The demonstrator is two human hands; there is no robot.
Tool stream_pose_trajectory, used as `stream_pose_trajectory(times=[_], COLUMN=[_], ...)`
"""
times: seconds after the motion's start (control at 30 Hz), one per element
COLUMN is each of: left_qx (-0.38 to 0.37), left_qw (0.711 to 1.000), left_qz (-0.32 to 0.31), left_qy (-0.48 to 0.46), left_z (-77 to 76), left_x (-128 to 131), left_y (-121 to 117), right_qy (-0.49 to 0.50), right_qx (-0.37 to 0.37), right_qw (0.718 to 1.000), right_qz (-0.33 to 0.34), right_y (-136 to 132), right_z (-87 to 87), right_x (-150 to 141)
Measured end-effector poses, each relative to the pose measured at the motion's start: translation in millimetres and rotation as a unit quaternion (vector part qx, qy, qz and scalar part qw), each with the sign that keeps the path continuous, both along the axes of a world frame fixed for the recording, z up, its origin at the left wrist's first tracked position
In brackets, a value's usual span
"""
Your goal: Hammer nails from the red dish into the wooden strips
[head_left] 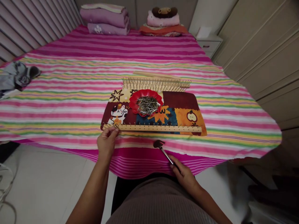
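Note:
My right hand [183,174] is wrapped around the dark grip of a small hammer [167,155], whose black head lies over the bed's near edge. At the left end of a light wooden strip [161,128], my left hand [107,141] has thumb and fingers closed on it. Dots or holes run along this strip, and a row of nails stands up along its far edge. It lies across the front of a patterned mat [179,99] with a cat and an apple print. On the mat, a red scalloped bowl [133,104] holds a heap of loose nails [148,105].
Behind the mat lie wooden strips [151,83] bristling with upright nails, and a bare strip [156,75]. Folded purple bedding [106,18] and a pink pile [163,21] sit at the bed's head. Grey clothing [16,74] lies at left.

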State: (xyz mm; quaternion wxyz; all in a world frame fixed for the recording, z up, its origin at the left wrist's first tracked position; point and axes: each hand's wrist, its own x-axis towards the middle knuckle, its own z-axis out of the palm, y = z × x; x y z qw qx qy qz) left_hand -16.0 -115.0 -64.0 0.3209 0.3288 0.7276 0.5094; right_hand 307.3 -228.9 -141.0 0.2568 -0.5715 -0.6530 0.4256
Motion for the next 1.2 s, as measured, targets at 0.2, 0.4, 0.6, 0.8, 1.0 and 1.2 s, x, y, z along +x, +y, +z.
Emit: stream_pose_trajectory(times=[0.2,0.4,0.6,0.8,1.0,1.2], left_qx=[0.013,0.06,0.09,0.104,0.113,0.168], left_qw=[0.998,0.993,0.992,0.987,0.955,0.919], left_qz=[0.018,0.058,0.069,0.042,0.017,-0.027], left_qy=[0.066,0.079,0.06,0.112,0.273,0.355], left_z=[-9.9,-25.3,-28.7,-32.8,-36.7,-46.3], left_x=[9.8,10.7,15.7,16.1,9.9,8.8], left_y=[3.4,7.0,10.5,10.3,12.0,13.0], right_qy=[-0.005,-0.009,-0.011,-0.006,0.024,0.088], right_qx=[0.009,0.018,0.026,0.034,0.018,0.042], right_qw=[1.0,1.0,1.0,0.999,0.999,0.992], right_qz=[-0.002,-0.003,-0.001,-0.006,0.03,0.075], right_y=[-0.9,-0.8,-1.3,-4.0,-0.2,31.3], right_z=[-0.1,-0.9,-1.5,-2.2,28.0,88.3], right_x=[-0.3,-0.3,-1.3,-1.3,-16.4,-63.2])
